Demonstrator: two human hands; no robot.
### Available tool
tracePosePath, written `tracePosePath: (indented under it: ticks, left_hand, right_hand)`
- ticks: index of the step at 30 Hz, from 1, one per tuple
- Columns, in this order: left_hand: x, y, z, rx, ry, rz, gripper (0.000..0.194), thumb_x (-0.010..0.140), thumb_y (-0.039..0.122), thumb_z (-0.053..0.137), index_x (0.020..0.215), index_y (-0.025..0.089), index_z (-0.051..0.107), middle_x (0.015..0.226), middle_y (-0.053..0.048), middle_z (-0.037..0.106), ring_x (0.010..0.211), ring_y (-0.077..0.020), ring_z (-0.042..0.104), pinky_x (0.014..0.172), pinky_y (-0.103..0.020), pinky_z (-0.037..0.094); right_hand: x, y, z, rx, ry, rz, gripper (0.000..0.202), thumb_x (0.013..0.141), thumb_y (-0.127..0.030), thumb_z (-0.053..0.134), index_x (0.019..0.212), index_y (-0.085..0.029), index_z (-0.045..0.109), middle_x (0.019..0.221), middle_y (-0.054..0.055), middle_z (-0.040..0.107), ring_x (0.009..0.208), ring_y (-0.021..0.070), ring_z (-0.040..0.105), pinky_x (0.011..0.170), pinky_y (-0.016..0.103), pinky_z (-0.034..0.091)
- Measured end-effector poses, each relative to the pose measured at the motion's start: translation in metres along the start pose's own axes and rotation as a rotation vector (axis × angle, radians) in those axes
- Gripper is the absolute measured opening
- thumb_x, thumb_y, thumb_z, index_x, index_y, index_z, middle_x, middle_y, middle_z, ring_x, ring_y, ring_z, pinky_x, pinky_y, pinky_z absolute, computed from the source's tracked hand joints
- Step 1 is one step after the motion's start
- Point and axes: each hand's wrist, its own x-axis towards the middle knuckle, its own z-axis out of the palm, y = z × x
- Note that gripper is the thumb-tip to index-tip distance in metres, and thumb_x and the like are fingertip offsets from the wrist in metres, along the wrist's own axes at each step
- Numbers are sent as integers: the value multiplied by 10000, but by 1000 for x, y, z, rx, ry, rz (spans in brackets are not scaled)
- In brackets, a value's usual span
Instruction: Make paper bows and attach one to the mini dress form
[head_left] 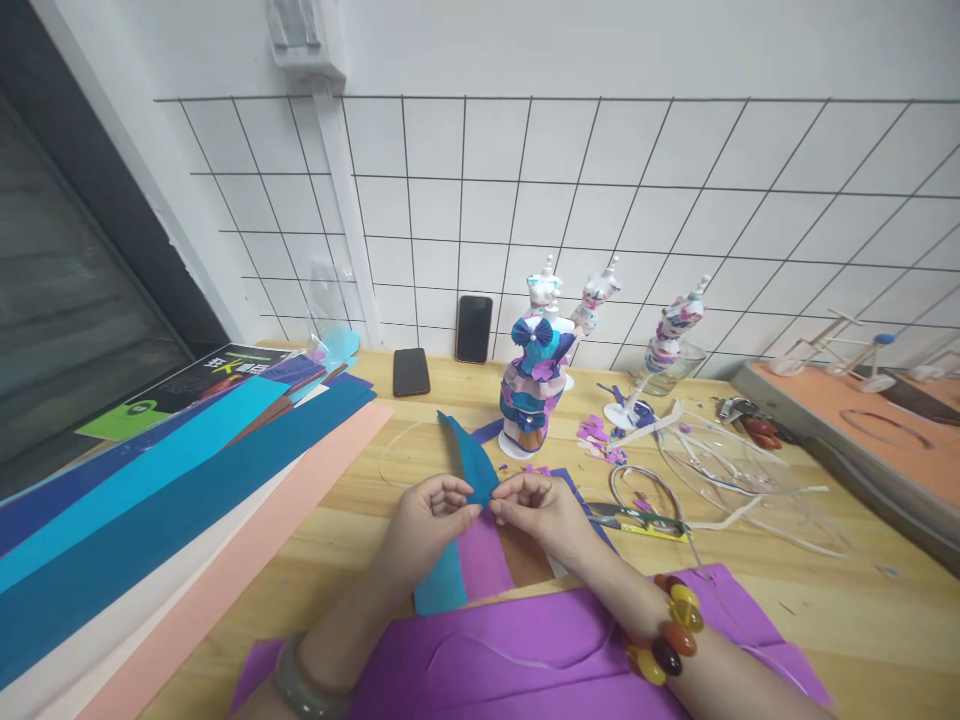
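A dark teal paper strip (pixel 471 458) rises from between my two hands, its pointed far end toward the back. Its near end is pinched by my left hand (pixel 435 515) and, close beside it, by my right hand (pixel 536 510). Below them lie light-blue (pixel 441 582), purple (pixel 484 555) and brown (pixel 525 555) pieces. Large purple sheets (pixel 510 650) spread at the front edge, under my forearms. Just behind my hands stands a small dress form (pixel 532 385) covered in blue, purple and teal paper with a bow.
Long coloured paper strips (pixel 187 490) cover the left side. Two phones (pixel 411 372) (pixel 474 328) are at the back. Scissors (pixel 637 518), wire coils (pixel 649 490) and purple scraps (pixel 594 432) lie right of centre. Another form (pixel 675 325) stands by a glass (pixel 675 368); an orange-topped box (pixel 862 420) is far right.
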Motion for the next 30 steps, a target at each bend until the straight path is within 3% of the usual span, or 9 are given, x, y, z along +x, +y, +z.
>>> tracePosePath:
  ticks: [4, 9, 16, 21, 30]
  left_hand:
    - [0, -2, 1, -38, -64, 16, 269, 620, 152, 666, 847, 167, 522, 676, 32, 572, 622, -89, 551, 584, -199, 414]
    - [-1, 0, 2, -60, -133, 18, 209, 658, 170, 642, 826, 158, 518, 618, 38, 556, 574, -87, 540, 552, -205, 418]
    - [0, -1, 2, -25, -83, 12, 196, 638, 167, 653, 803, 145, 550, 585, 52, 510, 556, -85, 525, 539, -206, 426]
    - [-1, -2, 2, 29, -38, 51, 184, 645, 158, 642, 811, 145, 565, 645, 29, 545, 627, -91, 535, 596, -200, 429]
    - [-4, -1, -1, 317, 29, 102, 157, 674, 212, 608, 821, 168, 642, 714, 0, 584, 607, -113, 560, 557, -208, 428]
  right_hand:
    - [0, 3, 0, 15, -31, -47, 234, 598, -263, 732, 741, -136, 597, 531, -37, 582, 489, 77, 537, 503, 200, 405]
    - [-2, 2, 1, 12, -80, -74, 209, 626, -237, 717, 772, -138, 603, 540, -40, 576, 499, 72, 534, 520, 198, 408]
    - [-2, 8, 1, -86, -79, -91, 231, 661, -283, 685, 844, -146, 654, 585, -7, 609, 532, 108, 556, 549, 244, 436]
    - [-3, 6, -1, -303, -77, -230, 199, 724, -269, 635, 891, -171, 680, 789, 56, 643, 666, 150, 582, 610, 273, 467]
    - [-4, -3, -4, -552, -131, -407, 169, 804, -239, 555, 896, -204, 692, 783, 59, 634, 734, 158, 575, 665, 278, 459]
